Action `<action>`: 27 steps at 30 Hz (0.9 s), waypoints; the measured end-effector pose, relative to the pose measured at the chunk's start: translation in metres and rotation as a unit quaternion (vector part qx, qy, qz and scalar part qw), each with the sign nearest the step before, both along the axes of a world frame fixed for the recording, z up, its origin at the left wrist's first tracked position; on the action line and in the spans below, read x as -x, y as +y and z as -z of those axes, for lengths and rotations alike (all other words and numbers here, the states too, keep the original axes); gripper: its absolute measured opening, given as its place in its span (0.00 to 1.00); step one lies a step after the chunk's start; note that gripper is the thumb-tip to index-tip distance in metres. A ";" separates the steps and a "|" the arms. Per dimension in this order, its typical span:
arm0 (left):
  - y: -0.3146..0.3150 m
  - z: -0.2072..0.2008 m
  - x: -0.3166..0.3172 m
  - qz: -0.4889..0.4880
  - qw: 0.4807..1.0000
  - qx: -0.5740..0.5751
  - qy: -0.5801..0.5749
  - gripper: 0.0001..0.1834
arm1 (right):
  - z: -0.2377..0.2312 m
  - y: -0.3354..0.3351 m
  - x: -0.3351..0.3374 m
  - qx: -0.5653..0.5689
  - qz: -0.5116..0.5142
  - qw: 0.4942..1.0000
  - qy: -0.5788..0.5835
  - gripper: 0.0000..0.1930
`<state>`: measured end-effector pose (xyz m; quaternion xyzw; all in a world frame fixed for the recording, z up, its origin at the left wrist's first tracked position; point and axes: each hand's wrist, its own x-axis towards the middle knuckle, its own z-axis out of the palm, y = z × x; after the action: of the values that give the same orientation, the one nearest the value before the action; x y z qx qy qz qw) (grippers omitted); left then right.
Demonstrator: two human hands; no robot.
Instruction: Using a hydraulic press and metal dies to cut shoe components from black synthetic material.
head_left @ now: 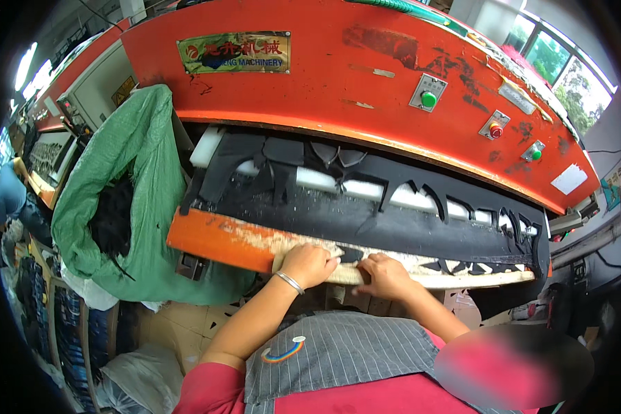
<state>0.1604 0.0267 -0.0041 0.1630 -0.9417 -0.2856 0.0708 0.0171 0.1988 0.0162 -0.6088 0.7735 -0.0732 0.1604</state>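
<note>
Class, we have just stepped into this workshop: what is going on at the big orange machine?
A person stands at the orange press, both hands at its worn front edge. The left hand and the right hand rest on a small black cut piece beside the black sheet material, which is full of cut-out holes. A green sack of black scraps hangs to the left.
</note>
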 end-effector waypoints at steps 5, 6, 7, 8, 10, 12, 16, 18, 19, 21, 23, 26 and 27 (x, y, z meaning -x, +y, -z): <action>-0.027 -0.001 0.010 -0.047 0.978 0.021 0.200 0.10 | -0.046 -0.039 0.033 0.040 -0.069 0.993 -0.093 0.20; -0.035 -0.002 0.019 -0.055 0.968 0.031 0.243 0.07 | -0.045 -0.060 0.044 0.091 -0.068 0.993 -0.041 0.17; -0.044 -0.002 0.026 -0.065 0.955 0.041 0.287 0.06 | -0.057 -0.086 0.050 0.129 -0.071 0.988 -0.047 0.15; -0.048 0.002 0.031 -0.073 0.948 0.080 0.301 0.07 | -0.062 -0.108 0.054 0.141 -0.075 0.987 -0.006 0.14; -0.052 0.009 0.031 -0.059 0.954 0.081 0.282 0.07 | -0.059 -0.155 0.060 0.151 -0.086 0.980 0.094 0.15; -0.053 0.012 0.029 -0.036 0.960 0.102 0.258 0.06 | -0.048 -0.200 0.072 0.158 -0.175 0.952 0.194 0.20; -0.066 0.019 0.025 -0.009 0.954 0.174 0.245 0.08 | -0.037 -0.269 0.085 0.010 -0.306 0.896 0.321 0.32; -0.077 0.021 0.022 -0.009 0.952 0.179 0.248 0.05 | -0.047 -0.300 0.072 -0.044 -0.326 0.891 0.314 0.37; -0.080 0.015 0.025 0.000 0.952 0.166 0.258 0.05 | -0.044 -0.306 0.076 -0.058 -0.325 0.897 0.295 0.38; -0.085 -0.017 0.044 -0.028 0.927 0.178 0.330 0.04 | -0.036 -0.316 0.093 -0.045 -0.326 0.894 0.305 0.33; -0.091 -0.030 0.060 -0.027 0.910 0.084 0.406 0.07 | -0.034 -0.325 0.109 0.034 -0.343 0.900 0.268 0.25; -0.084 -0.005 0.071 -0.078 0.887 0.041 0.452 0.16 | -0.020 -0.319 0.125 0.153 -0.392 0.880 0.222 0.13; -0.077 0.009 0.068 -0.108 0.876 -0.021 0.469 0.23 | -0.015 -0.315 0.126 0.223 -0.429 0.841 0.242 0.10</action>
<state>0.0923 -0.0505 -0.0130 0.1124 -0.7685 -0.3389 0.5310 -0.1092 -0.1157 0.0313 -0.8973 0.4122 -0.0184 -0.1568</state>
